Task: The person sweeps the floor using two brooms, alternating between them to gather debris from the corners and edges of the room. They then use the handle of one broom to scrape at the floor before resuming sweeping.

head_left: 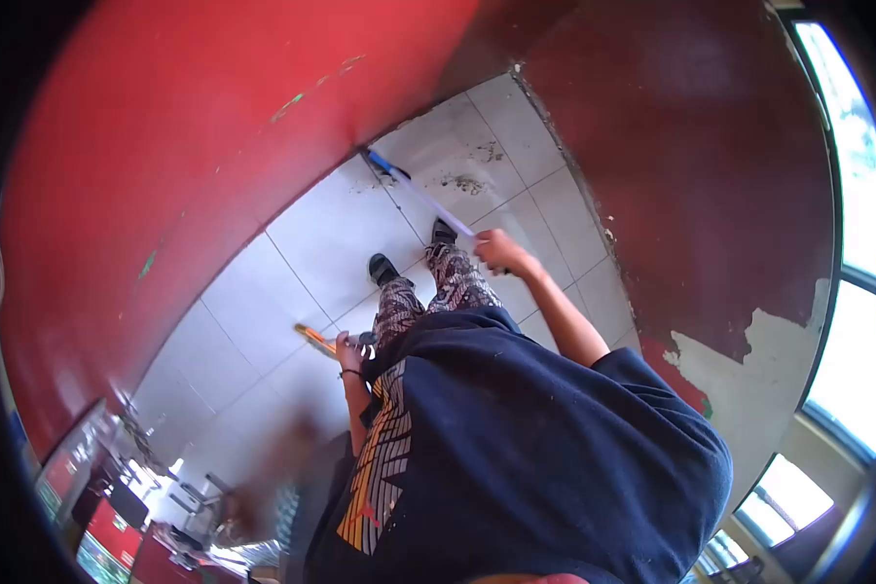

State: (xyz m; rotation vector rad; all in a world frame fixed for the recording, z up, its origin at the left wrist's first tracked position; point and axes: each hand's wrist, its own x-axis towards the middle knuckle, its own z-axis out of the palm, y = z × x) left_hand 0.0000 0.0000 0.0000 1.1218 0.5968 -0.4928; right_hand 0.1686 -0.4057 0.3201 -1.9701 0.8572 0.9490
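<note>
My right hand (pixel 501 253) is closed around the pale handle of a broom (pixel 436 208). The broom slants away from me, and its blue head with dark bristles rests on the tiled floor close to the foot of the red wall. Scattered dark dirt (pixel 465 185) lies just right of the broom head. Down at my left side, my left hand (pixel 351 352) is closed on a yellow-orange tool (pixel 314 339) that points outward over the floor. Only its narrow edge shows, so its kind is unclear. My dark shoes (pixel 383 269) stand on the tiles between the two tools.
A red wall (pixel 214 127) runs along the left and ahead, meeting a dark red wall (pixel 681 146) with peeling paint at a corner. Bright windows (pixel 852 136) are at the far right. Blurred furniture and clutter (pixel 117 506) stand at the lower left.
</note>
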